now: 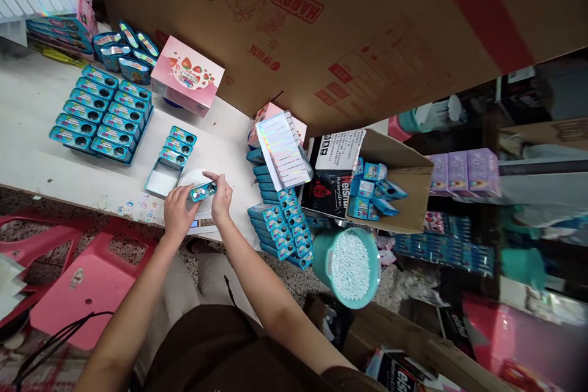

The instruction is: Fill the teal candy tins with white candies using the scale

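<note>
Blue tin, long axis rising rightward, pinched by left hand and right hand (one each end).

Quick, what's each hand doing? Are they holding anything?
Left hand: closed, holding a small blue tin.
Right hand: closed, holding that small blue tin too.

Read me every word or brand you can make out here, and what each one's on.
"HAPPY", upside down in red, on the big cardboard carton.
"Helsin", on the black box.
"els", cut off, on the printed packaging.
Labels on the teal tins and pink strawberry box: too small to read.
</note>
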Action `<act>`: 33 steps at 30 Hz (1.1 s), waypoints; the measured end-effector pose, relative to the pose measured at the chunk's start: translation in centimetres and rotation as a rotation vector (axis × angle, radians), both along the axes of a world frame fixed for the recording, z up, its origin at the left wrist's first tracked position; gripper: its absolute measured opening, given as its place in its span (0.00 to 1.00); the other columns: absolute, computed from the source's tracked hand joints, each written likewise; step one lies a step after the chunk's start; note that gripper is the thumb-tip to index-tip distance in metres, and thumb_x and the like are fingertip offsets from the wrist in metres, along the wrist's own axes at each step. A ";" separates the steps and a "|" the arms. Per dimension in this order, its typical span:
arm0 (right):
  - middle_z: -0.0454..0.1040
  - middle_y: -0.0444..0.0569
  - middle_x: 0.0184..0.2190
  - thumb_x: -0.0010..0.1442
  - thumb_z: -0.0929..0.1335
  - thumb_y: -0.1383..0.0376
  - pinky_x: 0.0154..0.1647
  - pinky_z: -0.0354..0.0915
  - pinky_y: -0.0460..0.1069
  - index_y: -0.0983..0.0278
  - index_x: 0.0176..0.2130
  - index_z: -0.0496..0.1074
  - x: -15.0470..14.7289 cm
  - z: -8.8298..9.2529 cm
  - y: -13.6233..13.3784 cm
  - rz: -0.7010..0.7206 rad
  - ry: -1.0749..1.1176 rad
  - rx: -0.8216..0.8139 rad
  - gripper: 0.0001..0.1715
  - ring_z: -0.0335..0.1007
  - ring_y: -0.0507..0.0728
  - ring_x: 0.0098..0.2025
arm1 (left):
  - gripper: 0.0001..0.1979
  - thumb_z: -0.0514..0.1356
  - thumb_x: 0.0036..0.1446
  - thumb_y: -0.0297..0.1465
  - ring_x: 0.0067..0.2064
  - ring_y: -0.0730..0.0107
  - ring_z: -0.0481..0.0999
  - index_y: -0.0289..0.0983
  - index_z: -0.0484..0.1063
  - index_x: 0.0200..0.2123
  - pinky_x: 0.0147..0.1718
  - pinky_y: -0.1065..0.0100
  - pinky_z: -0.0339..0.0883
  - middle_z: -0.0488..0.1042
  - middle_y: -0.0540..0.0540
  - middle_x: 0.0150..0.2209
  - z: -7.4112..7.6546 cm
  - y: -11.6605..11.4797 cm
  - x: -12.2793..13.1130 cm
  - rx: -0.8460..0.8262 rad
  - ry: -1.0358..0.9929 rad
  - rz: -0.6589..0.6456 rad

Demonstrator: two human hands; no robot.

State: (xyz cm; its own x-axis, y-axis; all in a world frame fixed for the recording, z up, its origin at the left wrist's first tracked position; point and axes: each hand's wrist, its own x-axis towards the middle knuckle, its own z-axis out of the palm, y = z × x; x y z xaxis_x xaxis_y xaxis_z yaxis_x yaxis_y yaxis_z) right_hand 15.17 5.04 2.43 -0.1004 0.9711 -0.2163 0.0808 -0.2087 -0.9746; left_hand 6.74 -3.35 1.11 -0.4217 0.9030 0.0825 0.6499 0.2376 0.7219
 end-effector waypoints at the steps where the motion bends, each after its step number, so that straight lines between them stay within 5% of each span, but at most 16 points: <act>1: 0.76 0.50 0.42 0.63 0.54 0.54 0.54 0.59 0.52 0.65 0.39 0.75 0.1 -0.1 0.1 0.028 -0.044 0.037 0.28 0.69 0.55 0.48 | 0.21 0.57 0.55 0.38 0.51 0.58 0.66 0.38 0.65 0.52 0.52 0.58 0.59 0.71 0.41 0.47 0.0 0.0 -0.1 0.000 0.001 0.002; 9: 0.68 0.52 0.51 0.58 0.62 0.52 0.60 0.52 0.56 0.61 0.45 0.71 -0.1 -1.5 1.1 0.104 -0.503 0.204 0.21 0.59 0.57 0.56 | 0.27 0.59 0.52 0.42 0.52 0.57 0.65 0.37 0.62 0.54 0.53 0.57 0.58 0.70 0.40 0.49 0.4 -1.7 -1.9 -0.018 0.010 0.011; 15: 0.68 0.53 0.49 0.61 0.59 0.53 0.58 0.55 0.54 0.63 0.48 0.68 1.1 -0.3 0.4 0.006 -0.391 0.213 0.22 0.61 0.56 0.54 | 0.33 0.62 0.48 0.45 0.52 0.55 0.65 0.37 0.60 0.55 0.53 0.56 0.57 0.69 0.38 0.49 1.0 -4.2 -3.7 -0.067 0.044 0.031; 21: 0.70 0.52 0.47 0.62 0.57 0.55 0.57 0.56 0.53 0.63 0.45 0.69 6.6 1.2 -1.9 -0.021 -0.360 0.154 0.21 0.63 0.55 0.52 | 0.25 0.59 0.53 0.43 0.49 0.57 0.67 0.36 0.64 0.51 0.50 0.57 0.59 0.71 0.39 0.45 2.9 -5.8 -4.6 -0.097 0.077 0.095; 27: 0.72 0.51 0.43 0.61 0.57 0.54 0.53 0.58 0.53 0.62 0.42 0.69 12.3 0.5 -5.0 -0.080 -0.382 0.048 0.20 0.66 0.56 0.48 | 0.15 0.55 0.56 0.40 0.45 0.59 0.69 0.37 0.69 0.43 0.48 0.59 0.60 0.73 0.41 0.41 4.8 -4.7 -4.8 -0.055 0.163 0.048; 33: 0.74 0.52 0.39 0.60 0.57 0.52 0.48 0.61 0.52 0.64 0.43 0.68 14.0 0.8 -6.2 -0.130 -0.292 -0.061 0.22 0.69 0.57 0.44 | 0.12 0.55 0.57 0.39 0.43 0.60 0.69 0.38 0.72 0.38 0.46 0.60 0.60 0.73 0.44 0.37 6.5 -1.7 -4.5 -0.027 0.230 -0.074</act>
State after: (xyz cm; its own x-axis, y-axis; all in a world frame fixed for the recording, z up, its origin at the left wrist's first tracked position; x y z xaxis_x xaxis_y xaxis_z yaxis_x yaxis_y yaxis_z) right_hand 29.22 -1.19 3.23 0.0982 0.9560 -0.2764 0.3243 -0.2933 -0.8993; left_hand 2.24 -5.08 7.61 -0.3269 0.9340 0.1438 0.8127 0.2002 0.5471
